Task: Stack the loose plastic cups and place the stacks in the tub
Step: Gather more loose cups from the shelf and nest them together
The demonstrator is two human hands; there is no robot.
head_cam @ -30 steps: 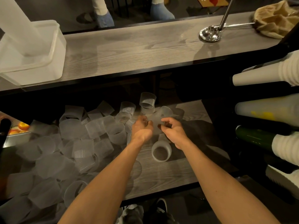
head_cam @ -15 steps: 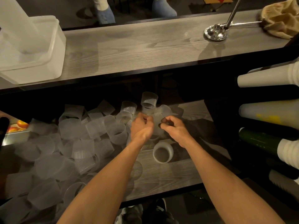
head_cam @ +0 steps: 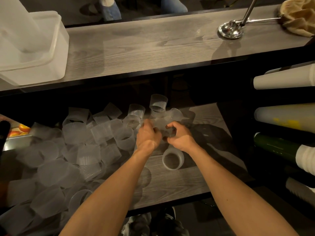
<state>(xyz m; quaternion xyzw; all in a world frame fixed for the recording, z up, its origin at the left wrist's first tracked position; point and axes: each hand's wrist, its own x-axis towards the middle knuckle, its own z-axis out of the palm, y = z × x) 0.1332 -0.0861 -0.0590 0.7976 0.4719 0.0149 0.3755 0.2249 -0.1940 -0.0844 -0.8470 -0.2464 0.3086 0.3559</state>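
**A:** What's changed?

**B:** Barely anything. The left hand (head_cam: 148, 135) and right hand (head_cam: 181, 137) stay close together, fingers curled round a frosted cup (head_cam: 161, 124) between them. I'd judge the nesting isn't finished.

**A:** And around them?

**B:** Loose cups (head_cam: 81, 150) are heaped at nine o'clock on the grey wood-grain shelf (head_cam: 179, 184). The tub (head_cam: 58, 48) sits far off at ten o'clock on the worktop (head_cam: 144, 48), with a ladle (head_cam: 230, 30) at one.

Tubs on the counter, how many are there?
1: a translucent tub at the left end of the counter, with a cup stack in it. Others may lie outside the frame.
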